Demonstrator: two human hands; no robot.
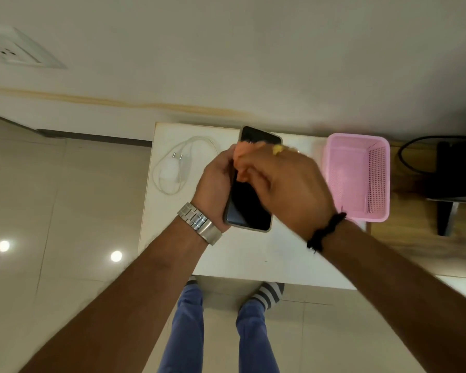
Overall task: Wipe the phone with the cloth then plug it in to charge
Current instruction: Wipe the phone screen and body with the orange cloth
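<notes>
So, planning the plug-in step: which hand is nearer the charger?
Left. The left hand holds the phone just beside the charger; the right hand is farther, beyond the phone.

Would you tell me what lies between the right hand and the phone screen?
In the head view, an orange cloth sits between the right hand and the phone.

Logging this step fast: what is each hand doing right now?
Left hand: closed around the black rectangular phone, holding it above the white table.
Right hand: closed on the crumpled orange cloth, pressed to the screen.
</notes>
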